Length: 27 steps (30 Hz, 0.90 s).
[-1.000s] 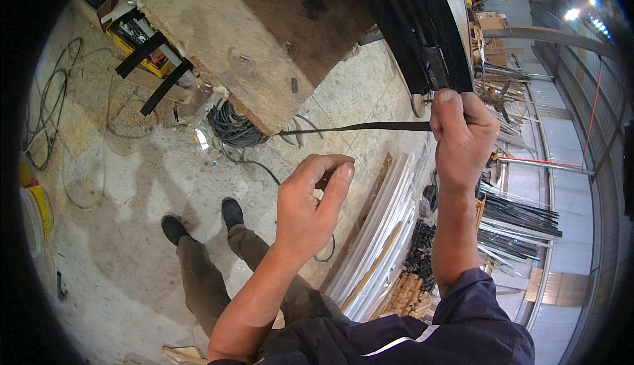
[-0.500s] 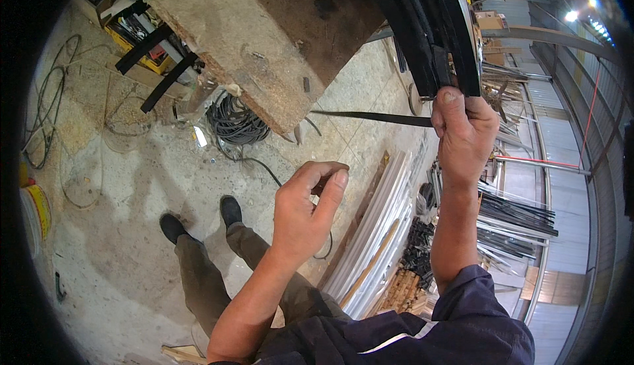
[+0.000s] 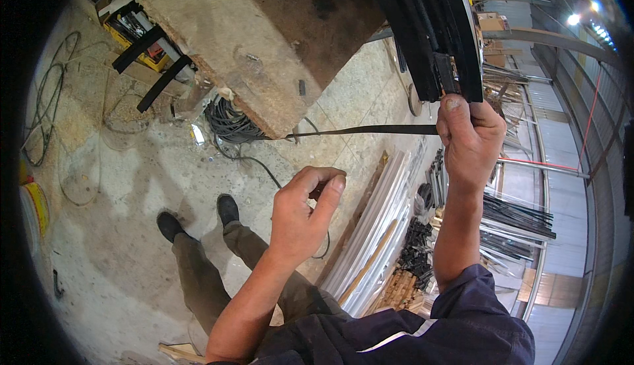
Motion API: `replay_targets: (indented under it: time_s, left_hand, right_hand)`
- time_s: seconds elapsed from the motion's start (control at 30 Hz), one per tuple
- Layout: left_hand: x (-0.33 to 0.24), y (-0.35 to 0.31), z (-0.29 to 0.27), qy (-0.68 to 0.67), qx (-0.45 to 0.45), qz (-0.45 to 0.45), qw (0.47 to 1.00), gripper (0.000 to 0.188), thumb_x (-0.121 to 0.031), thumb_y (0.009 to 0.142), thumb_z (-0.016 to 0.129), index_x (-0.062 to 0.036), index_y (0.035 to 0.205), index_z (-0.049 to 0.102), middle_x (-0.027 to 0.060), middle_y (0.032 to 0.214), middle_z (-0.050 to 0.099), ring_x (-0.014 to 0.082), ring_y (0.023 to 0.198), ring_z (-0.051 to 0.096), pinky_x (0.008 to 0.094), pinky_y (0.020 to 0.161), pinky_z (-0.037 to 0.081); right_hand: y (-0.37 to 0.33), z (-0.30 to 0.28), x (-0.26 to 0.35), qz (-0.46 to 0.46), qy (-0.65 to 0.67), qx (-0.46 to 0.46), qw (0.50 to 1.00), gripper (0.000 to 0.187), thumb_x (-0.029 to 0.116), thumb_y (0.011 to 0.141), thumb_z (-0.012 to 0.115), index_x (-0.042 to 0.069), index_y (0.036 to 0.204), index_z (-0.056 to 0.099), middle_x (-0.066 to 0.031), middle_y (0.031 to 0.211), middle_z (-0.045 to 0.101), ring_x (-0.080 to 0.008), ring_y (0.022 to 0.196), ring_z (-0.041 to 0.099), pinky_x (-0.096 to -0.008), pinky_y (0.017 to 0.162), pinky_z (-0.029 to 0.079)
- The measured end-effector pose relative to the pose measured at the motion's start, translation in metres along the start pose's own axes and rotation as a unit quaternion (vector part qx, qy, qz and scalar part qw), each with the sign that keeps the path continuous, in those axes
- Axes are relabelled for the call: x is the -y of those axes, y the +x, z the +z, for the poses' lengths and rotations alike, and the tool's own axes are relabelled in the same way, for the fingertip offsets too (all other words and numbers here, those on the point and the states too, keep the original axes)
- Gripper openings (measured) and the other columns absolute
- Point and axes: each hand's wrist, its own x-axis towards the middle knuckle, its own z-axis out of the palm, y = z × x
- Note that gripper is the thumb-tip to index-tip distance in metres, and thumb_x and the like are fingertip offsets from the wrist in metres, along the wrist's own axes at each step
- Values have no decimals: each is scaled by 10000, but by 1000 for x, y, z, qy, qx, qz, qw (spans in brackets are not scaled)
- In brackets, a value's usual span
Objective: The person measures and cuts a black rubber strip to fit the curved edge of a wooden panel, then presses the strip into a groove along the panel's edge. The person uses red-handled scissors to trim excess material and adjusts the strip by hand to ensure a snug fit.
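Note:
My right hand (image 3: 467, 137) is closed at the lower end of a long black profile (image 3: 429, 32), thumb pressed over its tip. A thin black flexible strip (image 3: 376, 129) runs leftward from these fingers to the corner of the worn wooden tabletop (image 3: 218, 41). It looks like a rubber seal strip, and its end is hidden inside my grip. My left hand (image 3: 300, 213) hangs in the air below the strip, fingers curled and thumb drawn to the index fingertip. Nothing shows between them.
Coiled black cable or strip (image 3: 231, 124) lies on the floor under the table corner. Two black bars (image 3: 162, 84) jut from the table's left side, near a yellow tool box (image 3: 148, 58). White profiles (image 3: 370, 233) lie stacked beside my legs. Racks of bars (image 3: 515, 213) stand at right.
My right hand has shifted slightly right and down relative to the view. The strip now looks straighter and meets the table corner. My left hand keeps its curled pose, almost still.

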Motion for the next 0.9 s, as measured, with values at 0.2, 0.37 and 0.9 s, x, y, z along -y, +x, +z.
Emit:
replay_targets:
  time_s: [0.2,0.37,0.9]
  left_hand:
    - [-21,-2,15,-12,12,88,996,224,-162,995,660,45,1061,714,129,942,719,163,826,663,295,756,522]
    - [-67,12,26,-14,6,238,971,138,-42,932,696,34,1045,720,128,928,707,167,783,654,288,703,522]
    - [-99,97,37,88,-174,384,903,239,-31,889,700,-56,1112,618,143,870,637,338,731,670,415,633,544]
  right_hand:
    - [-3,6,10,6,1,-5,1000,263,138,992,690,0,770,657,-11,619,573,-48,507,449,-218,461,307]
    - [-2,9,11,40,63,-27,997,275,137,953,732,15,715,672,0,588,595,-39,510,488,-216,466,344]
    - [-1,30,7,30,202,-14,979,113,71,971,675,-33,958,718,-25,671,623,-72,518,512,-234,466,394]
